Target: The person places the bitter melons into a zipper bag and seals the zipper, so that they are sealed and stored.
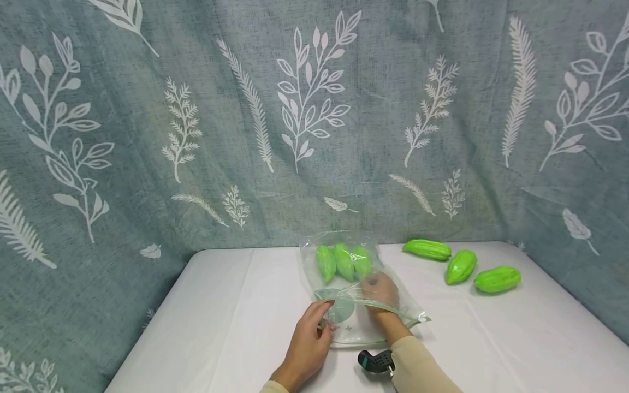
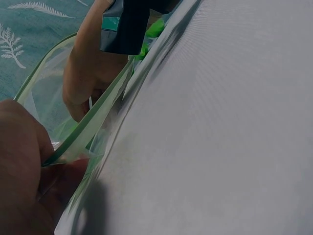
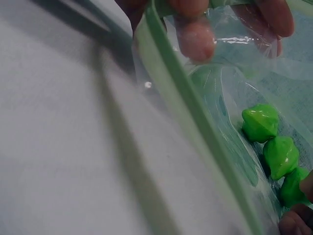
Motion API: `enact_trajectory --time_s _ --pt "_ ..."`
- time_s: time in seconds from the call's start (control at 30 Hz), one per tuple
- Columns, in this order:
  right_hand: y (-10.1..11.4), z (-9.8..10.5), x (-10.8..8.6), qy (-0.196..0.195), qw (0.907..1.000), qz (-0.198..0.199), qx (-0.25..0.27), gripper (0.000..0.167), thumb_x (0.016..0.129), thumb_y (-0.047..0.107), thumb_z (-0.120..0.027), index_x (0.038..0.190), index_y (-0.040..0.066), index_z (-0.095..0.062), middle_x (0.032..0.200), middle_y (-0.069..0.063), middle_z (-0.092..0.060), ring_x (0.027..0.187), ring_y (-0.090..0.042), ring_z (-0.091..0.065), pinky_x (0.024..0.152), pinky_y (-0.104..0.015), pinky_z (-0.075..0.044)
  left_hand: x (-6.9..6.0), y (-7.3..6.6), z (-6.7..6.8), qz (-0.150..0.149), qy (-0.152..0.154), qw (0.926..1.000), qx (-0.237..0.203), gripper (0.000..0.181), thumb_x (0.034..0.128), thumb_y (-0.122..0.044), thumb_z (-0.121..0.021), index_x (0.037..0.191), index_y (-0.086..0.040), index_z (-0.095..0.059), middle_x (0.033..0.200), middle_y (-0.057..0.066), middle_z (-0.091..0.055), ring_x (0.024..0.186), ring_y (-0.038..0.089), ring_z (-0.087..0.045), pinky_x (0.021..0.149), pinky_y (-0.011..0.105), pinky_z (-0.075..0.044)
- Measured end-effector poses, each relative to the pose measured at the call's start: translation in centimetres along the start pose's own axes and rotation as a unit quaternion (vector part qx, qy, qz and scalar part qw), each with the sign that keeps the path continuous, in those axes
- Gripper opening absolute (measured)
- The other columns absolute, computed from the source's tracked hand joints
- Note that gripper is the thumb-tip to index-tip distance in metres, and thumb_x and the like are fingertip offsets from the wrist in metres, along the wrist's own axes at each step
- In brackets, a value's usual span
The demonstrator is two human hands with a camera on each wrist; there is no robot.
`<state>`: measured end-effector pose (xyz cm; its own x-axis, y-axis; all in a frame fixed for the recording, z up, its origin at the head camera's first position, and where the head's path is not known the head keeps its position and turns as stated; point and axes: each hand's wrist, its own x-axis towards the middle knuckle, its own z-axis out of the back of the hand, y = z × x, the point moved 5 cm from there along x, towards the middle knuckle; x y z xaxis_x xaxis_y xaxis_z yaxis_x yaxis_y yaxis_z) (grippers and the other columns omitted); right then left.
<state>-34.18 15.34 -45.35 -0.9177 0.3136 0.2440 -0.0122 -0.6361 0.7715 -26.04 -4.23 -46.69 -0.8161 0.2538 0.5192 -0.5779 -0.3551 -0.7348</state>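
Observation:
A clear zip bag (image 1: 307,273) with a pale green zip edge lies on the white table, its mouth towards me. Three bright green ridged gourds (image 1: 343,262) lie side by side inside it. My left hand (image 1: 309,335) pinches the bag's rim at the left of the mouth, fingers and thumb on either side of the plastic. Through the mouth reaches my right hand (image 1: 383,289), inside the bag. Its thumb and fingers hold the near end of the rightmost gourd (image 3: 292,188); the plastic partly blurs this grip in the head view.
Three more green gourds lie loose at the right: one at the back (image 1: 427,249), one in the middle (image 1: 461,267) and one nearer (image 1: 498,279). A black device (image 1: 375,361) sits at my right wrist. Behind the table hangs a patterned grey-green curtain (image 1: 236,164).

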Motion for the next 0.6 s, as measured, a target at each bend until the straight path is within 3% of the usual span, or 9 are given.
enact_trajectory --time_s 0.17,0.3,0.6 --pt "0.0 0.0 -0.1 0.001 1.0 -0.004 -0.001 0.024 0.084 0.015 -0.06 0.098 -0.003 -0.068 0.095 -0.019 -0.069 0.087 -0.038 -0.064 0.081 -0.053 -0.052 0.0 0.0 -0.1 0.006 0.006 1.0 0.004 0.051 0.0862 0.011 -0.054 0.136 0.001 -0.056 0.135 0.01 -0.055 0.089 0.006 -0.062 0.073 0.02 -0.056" --pt "0.6 0.3 -0.5 0.016 0.9997 0.018 -0.001 0.024 0.08 0.01 -0.064 0.099 -0.004 -0.068 0.094 -0.019 -0.069 0.088 -0.037 -0.064 0.082 -0.052 -0.052 0.0 -0.1 -0.1 0.0 0.007 0.9999 0.014 0.05 0.0866 0.01 -0.054 0.136 0.001 -0.056 0.134 0.01 -0.056 0.088 0.006 -0.062 0.072 0.02 -0.055" --pt "2.5 0.2 -2.9 0.066 0.9847 0.154 -0.048 0.021 0.08 0.009 -0.069 0.098 0.0 -0.071 0.094 -0.013 -0.071 0.091 -0.034 -0.067 0.082 -0.045 -0.055 0.0 -0.1 0.1 0.006 0.004 0.9996 0.026 0.049 0.0865 0.008 -0.055 0.135 0.0 -0.057 0.134 0.008 -0.056 0.088 0.006 -0.061 0.072 0.02 -0.055"
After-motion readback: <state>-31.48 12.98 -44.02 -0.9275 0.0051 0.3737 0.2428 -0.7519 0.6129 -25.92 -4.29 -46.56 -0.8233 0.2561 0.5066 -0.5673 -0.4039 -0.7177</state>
